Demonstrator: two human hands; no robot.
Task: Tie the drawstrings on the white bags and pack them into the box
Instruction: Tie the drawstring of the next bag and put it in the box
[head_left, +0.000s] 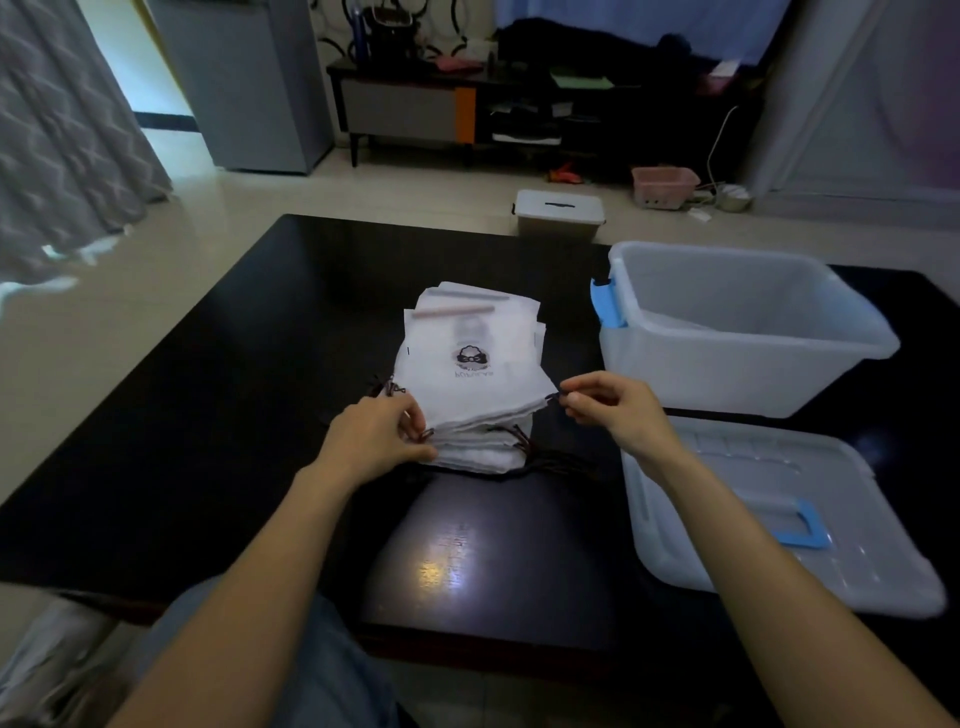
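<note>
Here the white bags (475, 374) lie in one stack near the middle of the dark table (218, 415), their mouths turned toward the person so that the dark drawstrings (540, 457) trail off the near edge within easy reach — a sensible way to work down the pile from the top. The exact number of bags cannot be told; the stack shows many thin layers, and only the top one, with its printed logo, is seen whole. The left hand (376, 436) curls at the stack's near left corner, its fingertips pinching what looks like a cord end there, while the right hand (610, 402) pinches a cord end at the top bag's near right corner, thumb and forefinger closed on it. Judged from this, both cords of the top bag are being drawn outward to close its mouth before the knot. To the right stands one clear box (737, 332) with a blue latch, open and close by, so a tied bag needs only a short carry; something pale lies inside, though whether it is a bag is unclear. Its single lid (779, 514), blue-handled, rests flat on the table just in front of it, out of the way.
</note>
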